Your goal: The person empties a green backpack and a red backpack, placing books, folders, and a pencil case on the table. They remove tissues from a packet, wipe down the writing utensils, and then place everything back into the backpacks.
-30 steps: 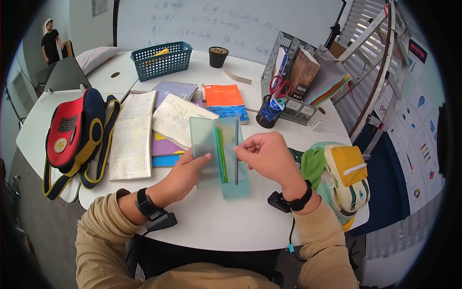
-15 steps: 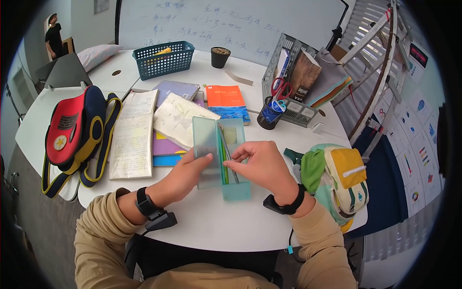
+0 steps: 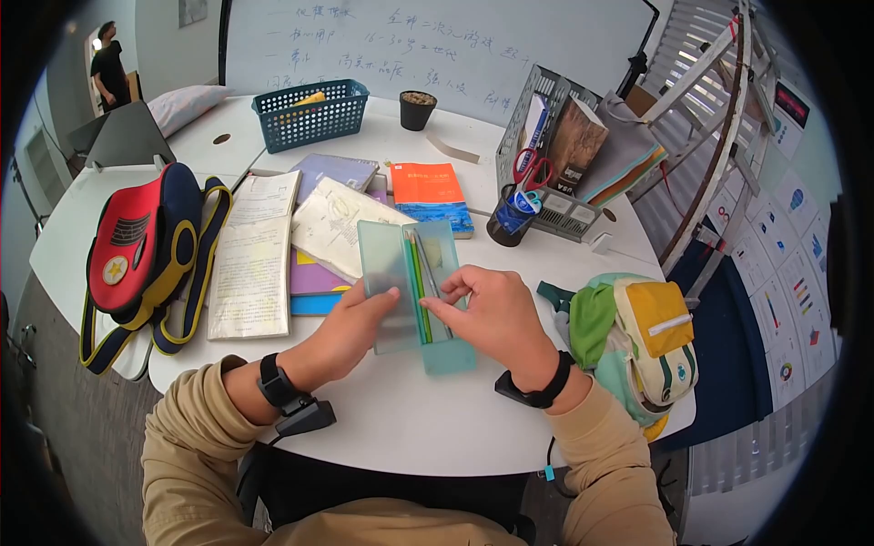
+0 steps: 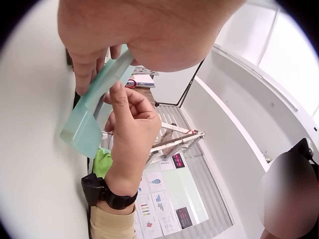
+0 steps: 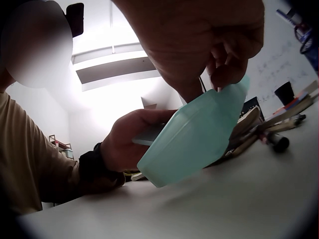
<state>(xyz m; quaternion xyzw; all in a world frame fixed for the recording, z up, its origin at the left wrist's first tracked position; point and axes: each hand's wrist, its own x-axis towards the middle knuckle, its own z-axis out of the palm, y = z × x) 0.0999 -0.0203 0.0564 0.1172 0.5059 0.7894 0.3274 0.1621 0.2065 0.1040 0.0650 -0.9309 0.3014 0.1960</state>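
An opened teal pencil case (image 3: 449,358) is held over the table in the head view, its lid folded to the left. My left hand (image 3: 339,337) grips the lid side, thumb on top. Inside lie green pencils (image 3: 421,289) and a grey pencil (image 3: 427,269). My right hand (image 3: 492,314) has its thumb and index finger at the grey pencil, inside the case's right part. In the left wrist view the right hand (image 4: 130,129) reaches over the case (image 4: 82,132). The right wrist view shows the case (image 5: 184,144) from below, the left hand (image 5: 127,137) beyond it.
Open notebook (image 3: 252,264), books and an orange book (image 3: 428,187) lie behind the case. A red backpack (image 3: 123,241) stands left, a green-and-cream bag (image 3: 651,337) right. Farther back are a basket (image 3: 314,136), potted plant (image 3: 416,111), pen cup (image 3: 506,223) and file rack (image 3: 569,214).
The grey pencil, earlier upright along the case's right side, has tilted and shifted left beside the green ones. My right hand moved with it, slightly left and down. My left hand keeps its grip.
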